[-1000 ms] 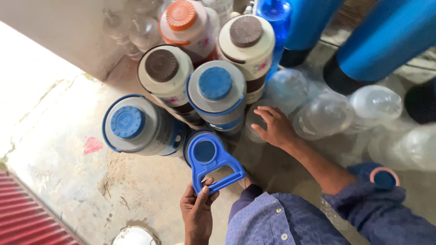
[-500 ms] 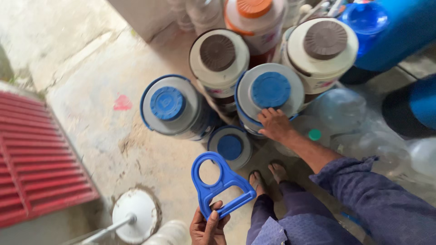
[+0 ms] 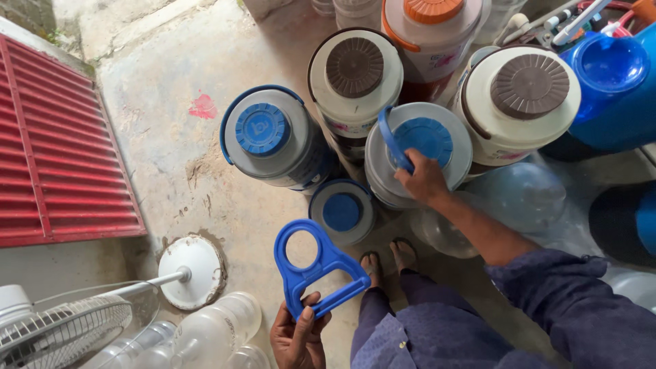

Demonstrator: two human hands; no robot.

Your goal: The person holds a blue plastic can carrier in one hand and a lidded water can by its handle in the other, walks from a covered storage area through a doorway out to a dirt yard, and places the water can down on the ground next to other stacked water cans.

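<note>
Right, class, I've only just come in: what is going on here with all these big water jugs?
A person stands over a cluster of large water jugs on a concrete floor. The left hand holds a loose blue carry handle by its grip, clear of the jugs. The right hand rests on the blue-capped jug in the middle, fingers on a blue handle at its neck. Two brown-capped jugs stand behind, and a small blue-capped jug sits in front. A fan base lies to the left.

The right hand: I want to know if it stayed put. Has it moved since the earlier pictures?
Yes. The right hand left the floor beside the blue-capped jug and now grips the blue handle on top.
</note>
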